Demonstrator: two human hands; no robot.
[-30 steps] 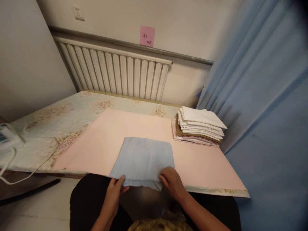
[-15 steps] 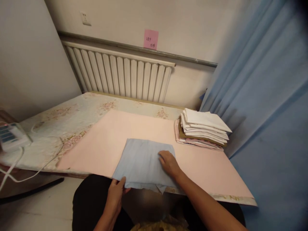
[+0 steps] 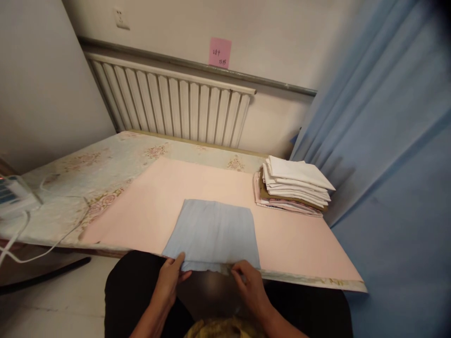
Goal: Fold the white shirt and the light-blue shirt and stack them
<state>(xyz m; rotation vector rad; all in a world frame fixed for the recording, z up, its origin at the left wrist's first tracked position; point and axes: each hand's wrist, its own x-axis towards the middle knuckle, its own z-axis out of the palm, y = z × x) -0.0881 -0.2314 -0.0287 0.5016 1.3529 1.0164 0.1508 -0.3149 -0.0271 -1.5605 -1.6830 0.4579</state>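
Observation:
A folded light blue cloth (image 3: 216, 232) lies flat on the pink sheet, its near edge hanging slightly over the table's front edge. My left hand (image 3: 173, 272) pinches the cloth's near left corner, thumb on top and fingers beneath. At the near edge, right of centre, my right hand (image 3: 247, 281) has its thumb and fingers closed on the cloth's edge. Some of the fingertips are hidden under the fabric. To the right, a stack of folded cloths (image 3: 296, 183) rests on the sheet, mostly white with brown and pink ones lower down.
The pink sheet (image 3: 141, 206) covers much of a table with a floral cloth (image 3: 88, 162). A white device (image 3: 17, 195) with cables sits at the far left. A radiator (image 3: 176, 103) stands behind, and a blue curtain (image 3: 394, 188) hangs on the right.
My right hand has moved from the top right of the blue cloth down to its near edge and closed there. My left hand stays at the near left corner.

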